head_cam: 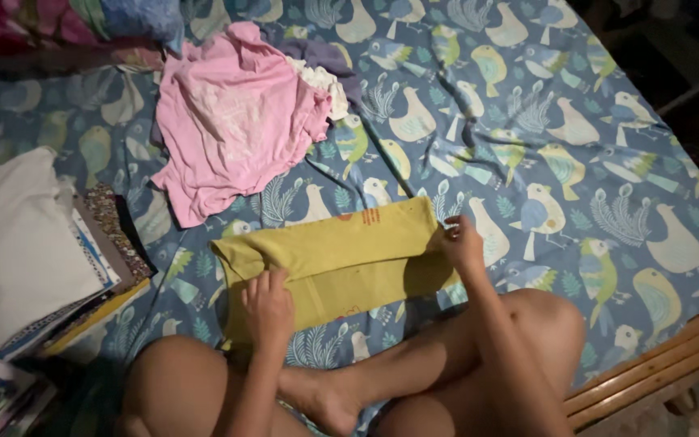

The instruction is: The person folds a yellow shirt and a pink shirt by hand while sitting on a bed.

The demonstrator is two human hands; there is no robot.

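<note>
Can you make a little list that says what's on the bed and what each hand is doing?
place: bed sheet with bird print
left hand: pressing flat on the yellow garment
right hand: pinching the yellow garment's right edge
garment state: partly folded, lying in front of the crossed legs
nearby: crumpled pink shirt above it; stack of folded clothes at left
bed edge: wooden frame at right

Two hands [269, 306], one yellow cloth [341, 251], one pink shirt [232, 121].
</note>
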